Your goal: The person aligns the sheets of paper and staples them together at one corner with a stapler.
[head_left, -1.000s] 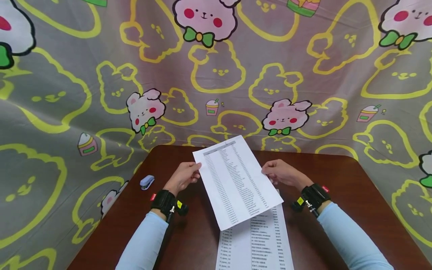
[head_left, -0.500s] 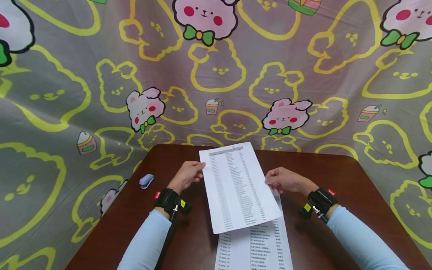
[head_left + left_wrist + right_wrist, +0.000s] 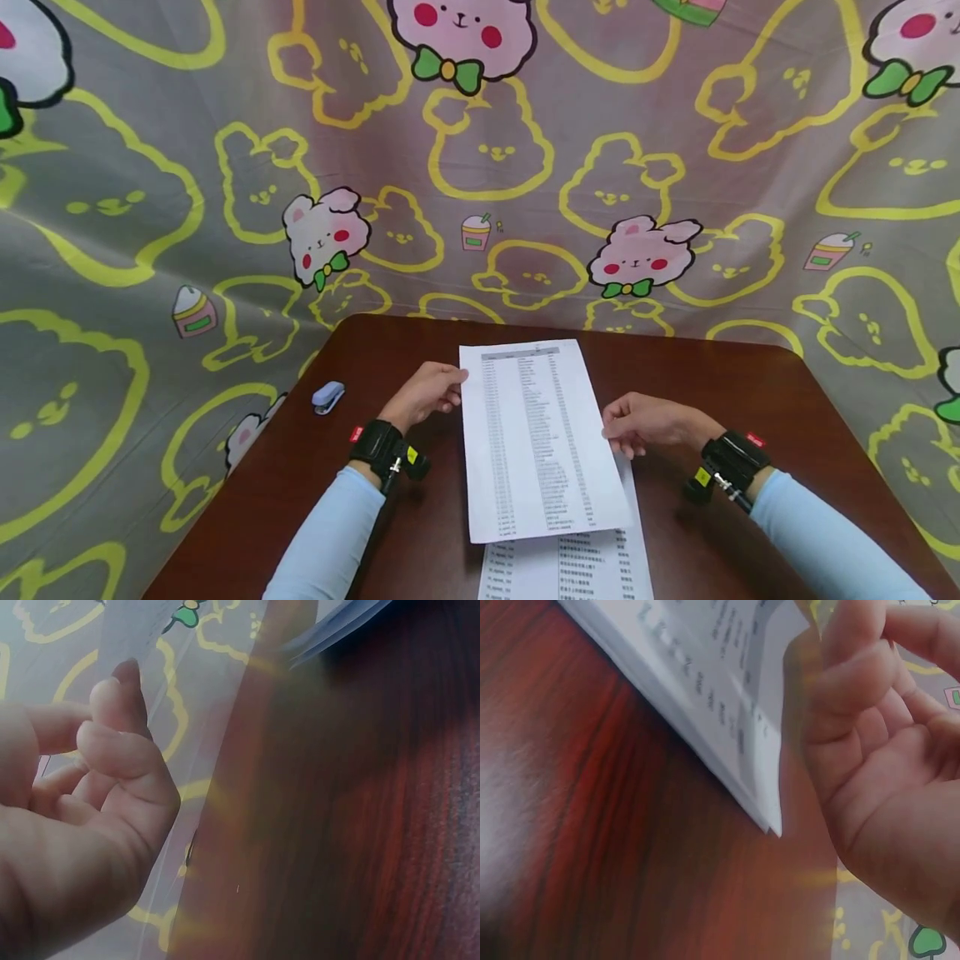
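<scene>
A printed sheet of paper (image 3: 517, 442) with columns of text is held up between both hands, overlapping other printed sheets (image 3: 570, 571) that lie on the table. My left hand (image 3: 429, 392) pinches its left edge near the top corner. On the opposite edge, about halfway down, my right hand (image 3: 648, 423) pinches it between thumb and fingers. In the left wrist view the left hand (image 3: 105, 780) has its fingers curled at the paper's edge. The right wrist view shows the right hand (image 3: 889, 727) beside the layered corner of the lower sheets (image 3: 727, 727).
A small light-purple stapler (image 3: 327, 397) stands on the left side of the dark reddish-brown table (image 3: 750, 400). Behind and to the left, a grey cloth (image 3: 405, 167) with cartoon animals hangs close to the table's edges.
Both hands have lowered the held sheet and shifted it slightly right. Its tilt has straightened, so it lines up more closely with the sheets below. The stapler has stayed put.
</scene>
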Demonstrator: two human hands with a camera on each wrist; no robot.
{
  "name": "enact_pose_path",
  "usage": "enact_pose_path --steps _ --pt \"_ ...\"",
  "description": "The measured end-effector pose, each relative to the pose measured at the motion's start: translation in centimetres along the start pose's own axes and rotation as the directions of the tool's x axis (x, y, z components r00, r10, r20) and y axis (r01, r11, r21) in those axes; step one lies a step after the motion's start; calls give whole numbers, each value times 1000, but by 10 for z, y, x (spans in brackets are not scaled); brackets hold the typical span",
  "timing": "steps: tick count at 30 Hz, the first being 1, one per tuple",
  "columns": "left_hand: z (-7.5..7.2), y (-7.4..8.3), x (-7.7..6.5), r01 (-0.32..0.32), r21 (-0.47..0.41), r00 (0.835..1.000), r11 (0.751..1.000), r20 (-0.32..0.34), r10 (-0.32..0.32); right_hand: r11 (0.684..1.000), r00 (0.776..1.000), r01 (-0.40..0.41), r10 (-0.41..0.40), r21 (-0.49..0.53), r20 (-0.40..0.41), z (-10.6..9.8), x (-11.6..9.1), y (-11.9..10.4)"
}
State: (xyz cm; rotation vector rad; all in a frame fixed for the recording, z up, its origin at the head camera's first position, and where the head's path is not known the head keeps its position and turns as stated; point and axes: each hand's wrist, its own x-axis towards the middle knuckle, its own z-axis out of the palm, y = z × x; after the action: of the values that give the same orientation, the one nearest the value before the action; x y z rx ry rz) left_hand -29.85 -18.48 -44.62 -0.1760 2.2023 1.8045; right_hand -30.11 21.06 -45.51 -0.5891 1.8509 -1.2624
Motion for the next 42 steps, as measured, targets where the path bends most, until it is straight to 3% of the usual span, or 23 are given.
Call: enact_pose_path --steps 6,14,20,27,32,38,42 --pt "3 -1 -2 -10 41 1000 999 26 9 1000 995 -22 21 3 95 4 -1 2" --pt "16 -6 -8 -20 81 993 997 120 10 998 977 -48 53 -29 204 14 -15 16" --pt "27 -10 -4 -19 99 992 995 127 6 999 967 -53 51 1 251 17 -22 24" --pt "35 -15 -5 -23 155 986 988 167 -4 988 938 -152 131 41 322 19 -26 29" --pt "40 -16 -3 -40 181 986 983 167 9 985 927 -167 140 48 347 19 -29 32" --pt "48 -14 -3 -55 250 981 967 194 6 976 898 -216 188 26 398 18 -34 34" --pt "50 -13 -4 -55 311 978 949 207 -11 971 891 -240 218 5 398 18 -37 36"
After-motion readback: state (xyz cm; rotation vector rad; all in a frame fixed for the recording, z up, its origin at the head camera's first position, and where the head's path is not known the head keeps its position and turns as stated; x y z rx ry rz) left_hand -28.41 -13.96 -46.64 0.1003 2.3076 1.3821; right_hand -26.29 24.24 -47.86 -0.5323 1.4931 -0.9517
